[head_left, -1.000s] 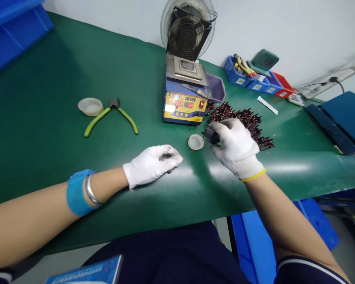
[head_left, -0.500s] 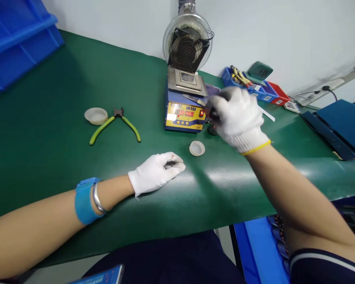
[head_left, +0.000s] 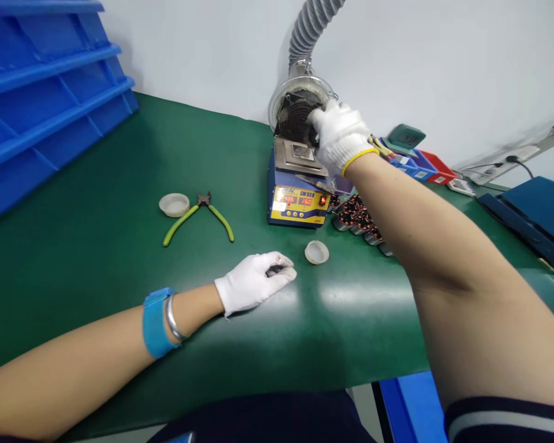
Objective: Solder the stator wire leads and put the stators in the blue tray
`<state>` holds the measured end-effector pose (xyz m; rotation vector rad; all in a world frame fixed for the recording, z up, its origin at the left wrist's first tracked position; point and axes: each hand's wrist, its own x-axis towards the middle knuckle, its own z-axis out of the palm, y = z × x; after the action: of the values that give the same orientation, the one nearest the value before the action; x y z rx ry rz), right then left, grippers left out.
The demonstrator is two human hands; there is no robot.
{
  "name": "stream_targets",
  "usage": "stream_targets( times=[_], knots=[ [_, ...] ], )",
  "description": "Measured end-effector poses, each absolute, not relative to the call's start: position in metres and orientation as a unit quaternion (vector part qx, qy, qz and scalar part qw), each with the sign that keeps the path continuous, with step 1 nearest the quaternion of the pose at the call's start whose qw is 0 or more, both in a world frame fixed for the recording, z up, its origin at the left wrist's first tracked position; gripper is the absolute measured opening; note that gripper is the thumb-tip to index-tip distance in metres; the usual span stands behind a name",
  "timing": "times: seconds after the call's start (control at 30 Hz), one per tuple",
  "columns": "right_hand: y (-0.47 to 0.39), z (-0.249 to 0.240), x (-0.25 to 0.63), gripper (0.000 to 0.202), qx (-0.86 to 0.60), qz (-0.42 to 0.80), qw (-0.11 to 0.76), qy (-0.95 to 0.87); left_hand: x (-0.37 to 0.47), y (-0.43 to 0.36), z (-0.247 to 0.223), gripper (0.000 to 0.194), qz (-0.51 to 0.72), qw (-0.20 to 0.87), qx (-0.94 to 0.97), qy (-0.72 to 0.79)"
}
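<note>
My right hand (head_left: pixel 340 136), in a white knitted glove, is raised above the right side of the solder pot (head_left: pixel 300 206), in front of the fume hood (head_left: pixel 298 117). Its fingers close round a dark round part (head_left: pixel 312 136), mostly hidden and blurred. My left hand (head_left: pixel 257 282), also gloved, lies on the green mat with its fingers curled; something dark shows between thumb and fingers, too hidden to name. Just right of it sits a small white cup (head_left: pixel 316 252). Several motor stators (head_left: pixel 351 215) with copper windings stand right of the pot, partly behind my right arm.
Green-handled nippers (head_left: pixel 203 212) lie spread open beside another white dish (head_left: pixel 174 205). Blue stacked bins (head_left: pixel 50 104) stand at the left. Blue and red trays (head_left: pixel 425 166) with tools, and a teal clock (head_left: pixel 406 135), line the back right. A blue case (head_left: pixel 535 209) is at far right.
My right hand has moved up and back, from the pot's front right corner to above its top, uncovering the stators. My left hand stays on the mat. The view has tilted up.
</note>
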<state>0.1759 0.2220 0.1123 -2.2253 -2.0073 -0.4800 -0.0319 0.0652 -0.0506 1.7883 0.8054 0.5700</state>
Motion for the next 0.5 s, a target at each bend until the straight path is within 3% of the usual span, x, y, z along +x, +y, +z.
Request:
stream_targets(
  times=[0.2, 0.5],
  knots=[
    [0.213, 0.139, 0.191, 0.049, -0.778, -0.075, 0.154, -0.604, -0.031, 0.065, -0.05, 0.033, 0.237, 0.523, 0.747, 0.335],
    [0.216, 0.113, 0.187, 0.04, -0.777, -0.015, 0.21, -0.593, -0.032, 0.066, -0.048, 0.031, 0.241, 0.517, 0.755, 0.324]
  ],
)
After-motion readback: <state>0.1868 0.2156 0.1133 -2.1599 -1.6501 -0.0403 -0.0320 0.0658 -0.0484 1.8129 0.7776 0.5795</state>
